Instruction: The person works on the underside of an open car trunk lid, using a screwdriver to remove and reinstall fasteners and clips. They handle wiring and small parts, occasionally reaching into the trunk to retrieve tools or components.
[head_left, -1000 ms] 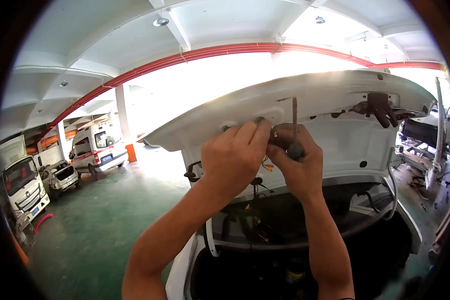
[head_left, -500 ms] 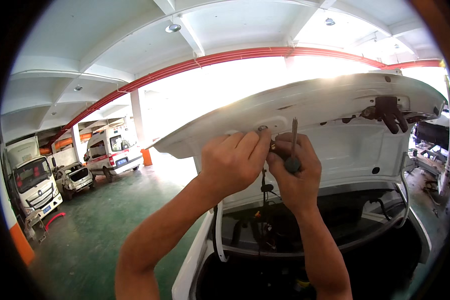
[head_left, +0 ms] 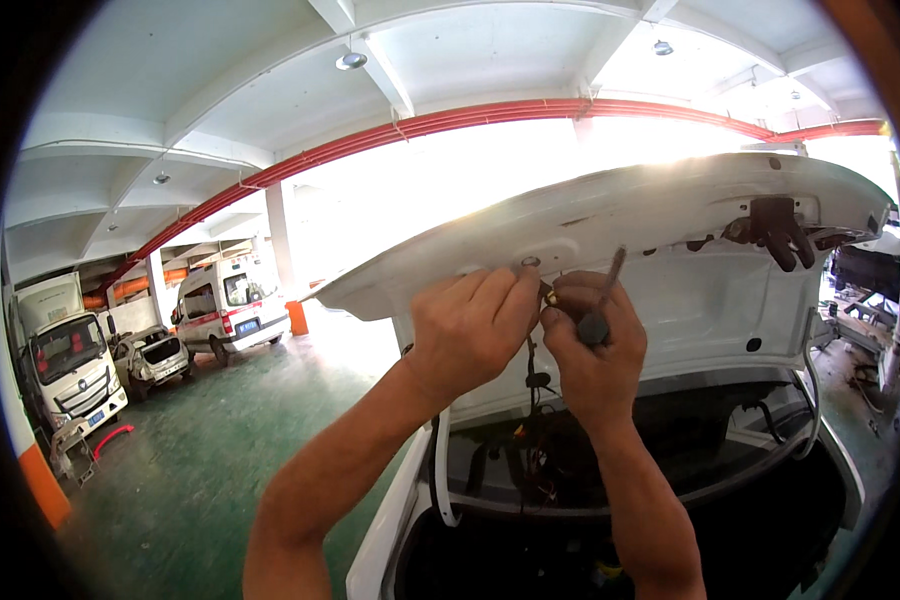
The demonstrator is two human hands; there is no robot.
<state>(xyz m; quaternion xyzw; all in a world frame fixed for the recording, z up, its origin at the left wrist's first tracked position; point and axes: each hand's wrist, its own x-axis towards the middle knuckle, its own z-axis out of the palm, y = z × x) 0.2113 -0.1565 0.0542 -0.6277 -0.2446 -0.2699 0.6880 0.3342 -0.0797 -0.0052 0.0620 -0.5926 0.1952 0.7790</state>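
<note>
A raised white trunk lid [head_left: 660,215] spans the view in front of me. At its underside my left hand [head_left: 470,325] is closed, fingertips together; what they grip is hidden. Close beside it, my right hand [head_left: 602,350] is closed around a screwdriver [head_left: 593,328], its dark handle end toward me and its shaft slanting up to the right. A small brass-coloured piece [head_left: 552,298] shows between the two hands, by the right thumb and forefinger; its kind is unclear. A dark cable [head_left: 532,410] with a black fitting hangs below them.
Under the lid lie the rear window [head_left: 670,420] and the dark open trunk [head_left: 750,530]. A dark glove-shaped thing [head_left: 778,235] hangs from the lid. A white truck [head_left: 70,365], a stripped car [head_left: 153,357] and a white van [head_left: 232,305] stand left on the green floor [head_left: 200,460].
The screwdriver's shaft has tipped to the right. Both hands stay together at the lid, the left wrist slightly turned, and the brass-coloured piece shows a little more. The view has shifted slightly.
</note>
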